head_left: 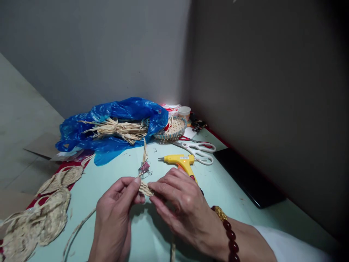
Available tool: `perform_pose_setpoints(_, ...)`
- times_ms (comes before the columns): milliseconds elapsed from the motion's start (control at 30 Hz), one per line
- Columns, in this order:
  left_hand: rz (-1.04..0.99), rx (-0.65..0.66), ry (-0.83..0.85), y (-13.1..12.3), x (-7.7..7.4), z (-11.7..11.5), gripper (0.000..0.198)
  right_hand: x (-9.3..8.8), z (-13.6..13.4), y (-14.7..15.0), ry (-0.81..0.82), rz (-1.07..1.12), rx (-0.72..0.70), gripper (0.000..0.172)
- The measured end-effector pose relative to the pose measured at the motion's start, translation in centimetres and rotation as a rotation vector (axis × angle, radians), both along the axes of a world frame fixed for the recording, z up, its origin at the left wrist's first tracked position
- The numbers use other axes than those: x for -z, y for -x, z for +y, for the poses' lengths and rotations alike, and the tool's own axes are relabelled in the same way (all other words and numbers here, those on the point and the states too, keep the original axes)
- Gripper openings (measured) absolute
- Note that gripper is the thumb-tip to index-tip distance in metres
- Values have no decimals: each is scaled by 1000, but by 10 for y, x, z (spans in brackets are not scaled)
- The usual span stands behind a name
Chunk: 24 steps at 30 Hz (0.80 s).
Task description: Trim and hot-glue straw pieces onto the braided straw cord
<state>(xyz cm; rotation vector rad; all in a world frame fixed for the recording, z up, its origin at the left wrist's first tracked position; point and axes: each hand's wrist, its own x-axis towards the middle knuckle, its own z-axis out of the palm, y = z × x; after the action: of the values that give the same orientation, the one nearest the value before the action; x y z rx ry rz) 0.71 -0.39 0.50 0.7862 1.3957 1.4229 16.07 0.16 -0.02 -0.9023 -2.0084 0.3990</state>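
Observation:
Between my two hands is a small woven straw piece (145,188), pale and coiled or braided in rows. My left hand (117,205) pinches its left end between thumb and fingers. On the right side, my right hand (181,203) grips the other end, its fingers bent over the edge. A straw cord (79,227) runs along the table left of my left wrist, and another cord end (173,251) hangs below my right hand. Just beyond the piece lie metal clips with a pinkish one (145,168), next to a loose straw strip (144,151).
A yellow glue gun (178,159) lies behind my right hand, with white-handled scissors (200,148) beyond. Dried husks (120,129) rest in a blue plastic bag (131,103) beside a round basket (174,129). Coiled straw pieces (54,214) line the left edge; a black slab (245,174) lies right.

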Motion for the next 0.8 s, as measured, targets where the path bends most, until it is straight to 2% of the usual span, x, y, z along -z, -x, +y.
perform_pose_setpoints(133,-55,77,33,2,-5,1,24,2,6,-2,10,28,-19,13)
perform_pose_setpoints(233,-34,136,36,5,-9,1,33,0,8,-5,20,11,-45,13)
perform_pose_setpoints(333,121,273,1,9,-10,2,28,-3,9,-9,-3,-21,-71,14)
perform_pose_setpoints(433,308,380,-4,14,-6,5,35,-5,9,-11,-47,-58,-97,16)
perform_pose_setpoints(633,444,391,4,24,-4,9,44,-8,10,-9,-74,-54,-115,13)
perform_pose_setpoints(800,459,346,-14,20,-7,9,46,-9,10,-10,-58,-56,-139,14)
